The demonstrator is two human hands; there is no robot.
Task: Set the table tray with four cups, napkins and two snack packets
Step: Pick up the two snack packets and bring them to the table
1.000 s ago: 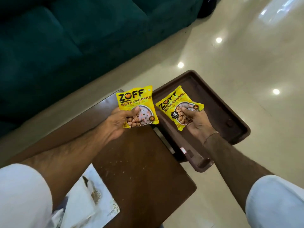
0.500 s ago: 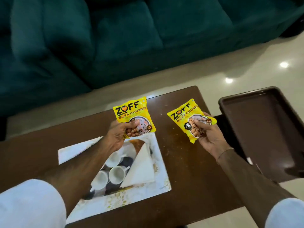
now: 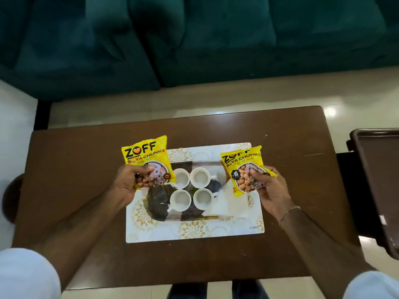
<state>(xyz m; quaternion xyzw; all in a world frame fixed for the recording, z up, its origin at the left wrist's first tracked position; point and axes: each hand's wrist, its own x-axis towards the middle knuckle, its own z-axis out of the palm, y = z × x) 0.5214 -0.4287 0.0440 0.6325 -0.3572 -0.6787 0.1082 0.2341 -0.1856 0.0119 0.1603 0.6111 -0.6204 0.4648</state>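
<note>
A white tray with a gold flower pattern [image 3: 194,230] lies in the middle of the brown table [image 3: 75,169]. Several white cups [image 3: 200,177] stand close together at its centre, with folded white napkins [image 3: 224,203] leaning to their right. My left hand [image 3: 129,182] holds a yellow soya-chunks packet [image 3: 146,156] above the tray's left end. My right hand [image 3: 269,190] holds a second yellow packet [image 3: 241,167] above the tray's right end. Both packets are upright and off the tray.
A dark brown empty tray [image 3: 375,180] sits off the table's right edge on a dark stand. A teal sofa [image 3: 194,39] runs along the far side. Glossy pale floor surrounds the table. A dark round object [image 3: 10,197] shows at the left edge.
My view has swung left from the brown tray to the table centre. Both hands carried the packets along and now hold them over the two ends of the white tray.
</note>
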